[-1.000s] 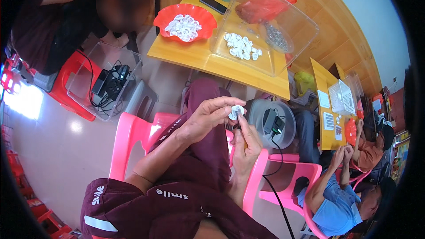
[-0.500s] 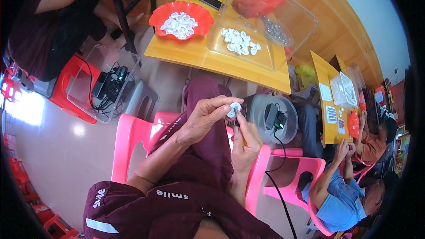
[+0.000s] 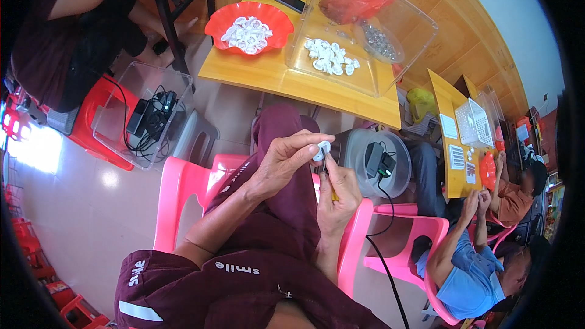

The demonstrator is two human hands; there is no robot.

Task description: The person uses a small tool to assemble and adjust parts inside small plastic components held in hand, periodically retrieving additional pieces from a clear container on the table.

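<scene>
Over my lap, my left hand point(image 3: 277, 164) pinches a small round white plastic piece point(image 3: 322, 150) between thumb and fingers. My right hand point(image 3: 341, 198) is closed just below it, wrapped round a slim tool with a yellow handle point(image 3: 334, 195). Its dark tip end points up at the white piece; whether they touch is too small to tell. On the table ahead, a red wavy-rimmed bowl point(image 3: 282, 31) holds many similar white pieces. Right of the bowl, more white pieces point(image 3: 329, 56) lie in a clear plastic box point(image 3: 365, 87).
A clear dish of small shiny parts point(image 3: 379, 42) and a red plastic bag point(image 3: 359, 1) are by the box. A phone point(image 3: 286, 1) lies on the yellow table point(image 3: 244, 73). Right of my knees stands a clear tub point(image 3: 399, 173) with a black device and cable. Other people sit at both sides.
My right hand has shifted and turned slightly around the tool below the white piece. The left hand keeps its pinch almost unmoved.
</scene>
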